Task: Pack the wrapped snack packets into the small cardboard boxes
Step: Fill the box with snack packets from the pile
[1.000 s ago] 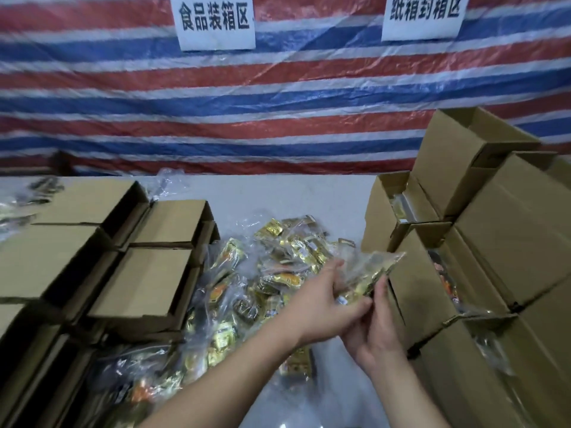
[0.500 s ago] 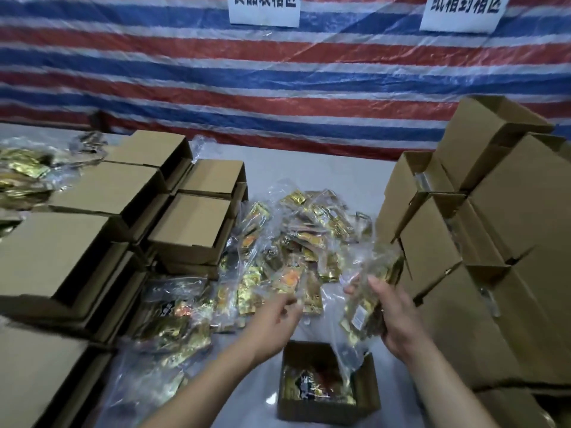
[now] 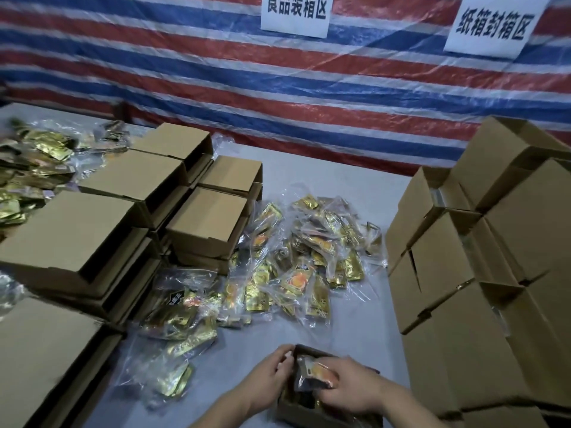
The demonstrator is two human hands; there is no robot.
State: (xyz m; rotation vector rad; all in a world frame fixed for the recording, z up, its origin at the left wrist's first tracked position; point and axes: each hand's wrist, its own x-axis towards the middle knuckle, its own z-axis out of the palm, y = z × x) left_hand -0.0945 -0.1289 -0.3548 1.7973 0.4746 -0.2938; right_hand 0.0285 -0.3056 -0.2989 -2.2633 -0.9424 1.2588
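A small open cardboard box (image 3: 289,410) sits on the grey table near the front edge, with snack packets inside. My right hand (image 3: 355,387) holds a clear-wrapped snack packet (image 3: 313,373) with gold and orange print, down in the box's opening. My left hand (image 3: 270,376) grips the box's left wall with curled fingers. A loose pile of wrapped gold snack packets (image 3: 296,261) lies in the middle of the table beyond the box.
Stacks of cardboard boxes (image 3: 92,230) stand at the left, and taller stacks of boxes (image 3: 482,267) at the right. More gold packets (image 3: 27,168) lie at the far left. A striped tarp with two white signs (image 3: 293,12) hangs behind.
My right hand has brought the packet down from chest height into the box. My left hand moved from the pile to the box's left wall. The view tilted down.
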